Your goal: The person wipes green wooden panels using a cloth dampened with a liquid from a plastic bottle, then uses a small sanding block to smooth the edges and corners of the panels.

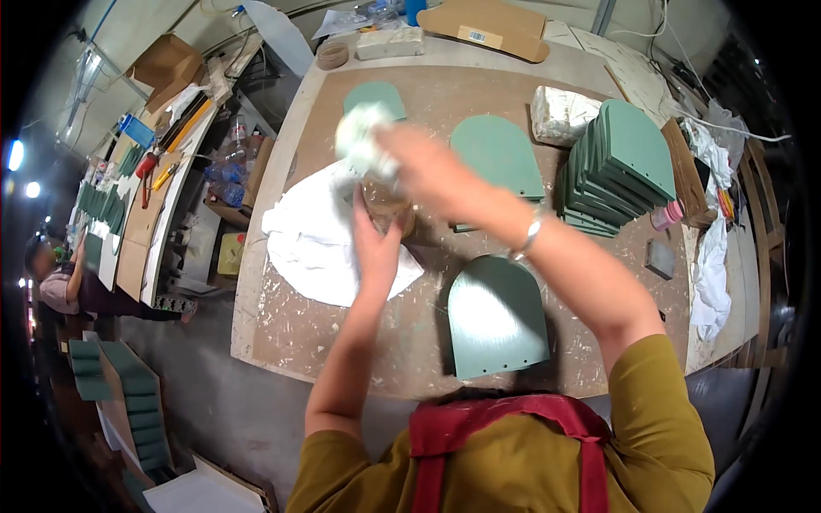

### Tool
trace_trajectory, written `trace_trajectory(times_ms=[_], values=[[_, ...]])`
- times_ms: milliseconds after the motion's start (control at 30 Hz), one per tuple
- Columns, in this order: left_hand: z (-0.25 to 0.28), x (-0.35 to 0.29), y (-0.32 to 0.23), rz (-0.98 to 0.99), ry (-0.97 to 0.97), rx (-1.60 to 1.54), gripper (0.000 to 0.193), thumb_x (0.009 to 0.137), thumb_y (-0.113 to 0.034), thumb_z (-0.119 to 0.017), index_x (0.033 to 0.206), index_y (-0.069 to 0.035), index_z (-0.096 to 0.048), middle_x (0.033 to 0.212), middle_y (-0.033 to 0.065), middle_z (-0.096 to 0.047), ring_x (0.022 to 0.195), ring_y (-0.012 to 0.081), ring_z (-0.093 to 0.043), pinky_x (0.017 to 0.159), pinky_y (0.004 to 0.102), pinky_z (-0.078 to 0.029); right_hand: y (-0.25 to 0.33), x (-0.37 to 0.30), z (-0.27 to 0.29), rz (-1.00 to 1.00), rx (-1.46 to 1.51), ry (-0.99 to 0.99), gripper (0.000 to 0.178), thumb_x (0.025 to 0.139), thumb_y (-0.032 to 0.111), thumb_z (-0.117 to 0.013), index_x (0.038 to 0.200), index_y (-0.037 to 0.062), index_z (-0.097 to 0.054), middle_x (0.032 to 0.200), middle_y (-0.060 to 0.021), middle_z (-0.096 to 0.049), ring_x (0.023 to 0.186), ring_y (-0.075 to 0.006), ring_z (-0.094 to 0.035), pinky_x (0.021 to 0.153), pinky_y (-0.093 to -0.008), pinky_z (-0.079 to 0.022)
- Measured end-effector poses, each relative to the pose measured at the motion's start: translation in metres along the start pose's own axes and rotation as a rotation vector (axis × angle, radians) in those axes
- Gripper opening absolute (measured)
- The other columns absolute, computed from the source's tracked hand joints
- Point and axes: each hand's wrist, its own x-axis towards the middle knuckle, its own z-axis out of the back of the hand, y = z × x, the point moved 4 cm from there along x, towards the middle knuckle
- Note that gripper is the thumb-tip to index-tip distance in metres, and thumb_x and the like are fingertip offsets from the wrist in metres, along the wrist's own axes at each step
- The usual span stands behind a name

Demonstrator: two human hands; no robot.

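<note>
My left hand [377,245] is wrapped round a brownish, see-through jar [386,203] above the table. Over the jar's top, my right hand [423,162] grips a white wad of cloth [363,137]; both are smeared by motion. Under and beside the jar spreads a crumpled white cloth [308,231]. Closest to my body lies a glossy green arch-shaped panel [498,316] with small holes along its straight edge. A second green panel [496,158] lies beyond my right forearm, and another panel [376,96] shows partly behind the wad.
At the right of the table [342,346] rises a stack of green panels [629,154], beside a white wrapped block [562,117]. A pink bottle [665,215] and a grey block [659,258] are near it. Cardboard [483,26] lies at the back. Far left, another person [64,286] works.
</note>
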Motion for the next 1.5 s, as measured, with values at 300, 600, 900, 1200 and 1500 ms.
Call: trace_trajectory(times_ms=[300, 600, 900, 1200, 1500], values=[[-0.006, 0.006, 0.092, 0.084, 0.204, -0.068, 0.046, 0.091, -0.007, -0.055, 0.134, 0.001, -0.041, 0.124, 0.0134, -0.055, 0.113, 0.0222, -0.054, 0.096, 0.0365, -0.044, 0.040, -0.038, -0.042, -0.029, -0.150, -0.139, 0.056, 0.074, -0.003, -0.061, 0.128, -0.0012, -0.048, 0.140, -0.0184, -0.041, 0.127, -0.0439, -0.042, 0.101, -0.0443, -0.045], [-0.014, -0.006, -0.066, -0.357, 0.228, 0.506, 0.079, 0.061, -0.017, -0.082, 0.134, -0.014, -0.050, 0.099, 0.0121, -0.056, 0.090, 0.0321, -0.058, 0.078, 0.0412, -0.046, 0.030, -0.110, 0.048, -0.310, 0.088, -0.296, 0.044, 0.088, 0.001, -0.053, 0.131, 0.0010, -0.048, 0.128, -0.0187, -0.052, 0.123, -0.0290, -0.050, 0.096, -0.0388, -0.047], [-0.034, -0.015, -0.163, -0.831, 0.474, 1.138, 0.071, 0.065, -0.005, -0.069, 0.131, -0.027, -0.056, 0.093, 0.0069, -0.051, 0.089, 0.0250, -0.055, 0.081, 0.0398, -0.042, 0.006, -0.205, 0.058, -1.022, 1.533, -0.626, 0.037, 0.099, 0.010, -0.047, 0.133, -0.0008, -0.041, 0.118, -0.0141, -0.060, 0.103, -0.0244, -0.064, 0.089, -0.0379, -0.055], [-0.025, -0.024, -0.172, -0.932, 0.562, 1.262, 0.059, 0.071, -0.002, -0.061, 0.125, -0.025, -0.058, 0.089, 0.0064, -0.051, 0.088, 0.0230, -0.055, 0.081, 0.0383, -0.044, 0.004, -0.225, 0.043, -1.096, 1.752, -0.553, 0.038, 0.097, 0.008, -0.049, 0.133, -0.0032, -0.041, 0.122, -0.0183, -0.059, 0.107, -0.0287, -0.063, 0.092, -0.0405, -0.055], [0.010, -0.030, -0.160, -0.706, 0.637, 1.267, 0.081, 0.056, -0.008, -0.080, 0.131, -0.027, -0.055, 0.097, 0.0057, -0.053, 0.094, 0.0241, -0.056, 0.085, 0.0393, -0.041, 0.020, -0.200, 0.005, -1.199, 1.886, -0.316, 0.034, 0.100, 0.014, -0.046, 0.129, -0.0033, -0.044, 0.120, -0.0160, -0.060, 0.105, -0.0260, -0.064, 0.091, -0.0395, -0.054]])
